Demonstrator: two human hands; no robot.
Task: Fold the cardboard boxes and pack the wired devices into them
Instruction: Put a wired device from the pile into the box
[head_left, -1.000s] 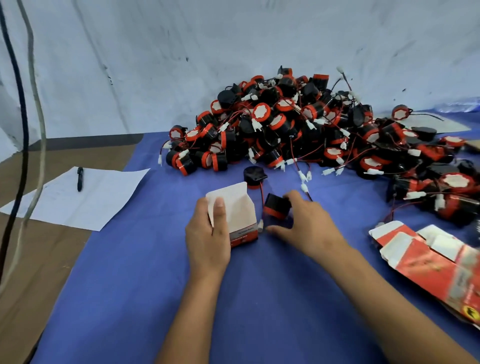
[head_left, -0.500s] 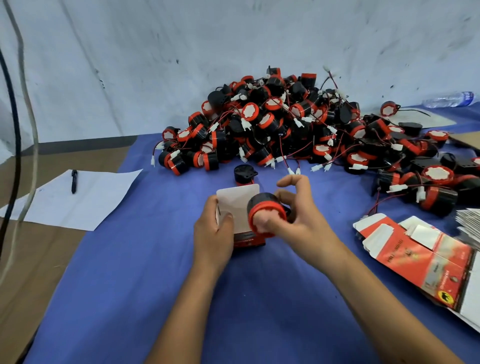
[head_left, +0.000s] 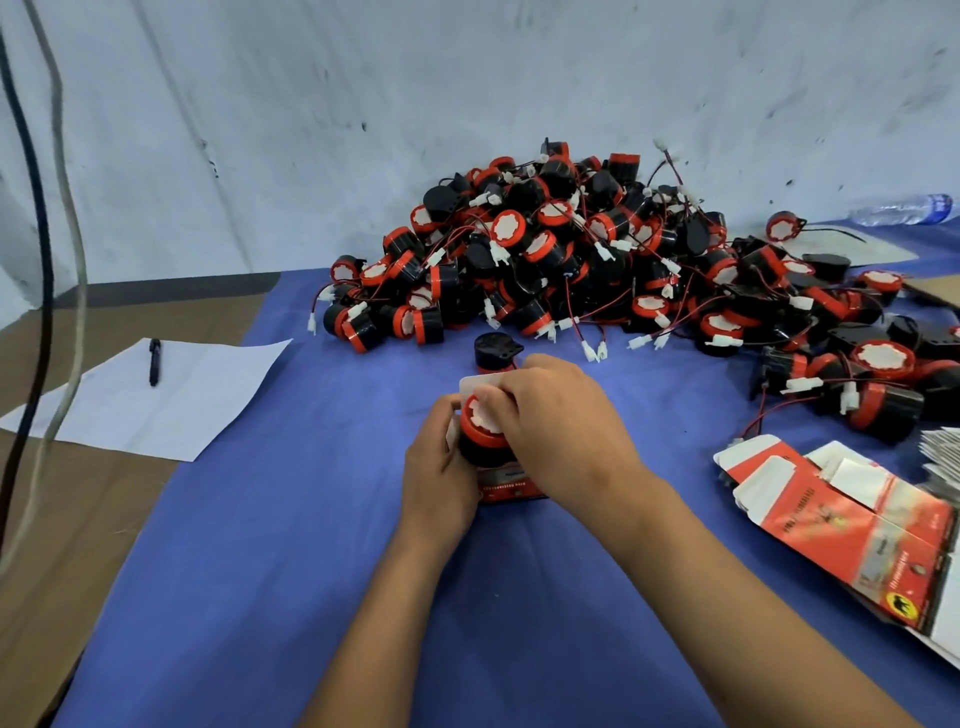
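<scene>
A small red and white cardboard box (head_left: 511, 486) stands on the blue table cover (head_left: 291, 545) in the middle. My left hand (head_left: 439, 475) grips its left side. My right hand (head_left: 563, 421) holds a black device with a red ring and white face (head_left: 480, 434) at the box's open top, partly inside it; its wire is hidden. A big pile of the same wired devices (head_left: 561, 254) lies behind. One black device (head_left: 493, 351) sits alone just behind the box.
Flat unfolded red and white boxes (head_left: 852, 514) lie at the right. More devices (head_left: 878, 384) spread along the right side. A white sheet (head_left: 156, 400) with a pen (head_left: 155, 361) lies at the left. A plastic bottle (head_left: 906, 209) is far right. Cables (head_left: 47, 291) hang at left.
My right hand picked up a device from beside the box, lifted it, and now holds it in the box's open top. My left hand kept hold of the box.
</scene>
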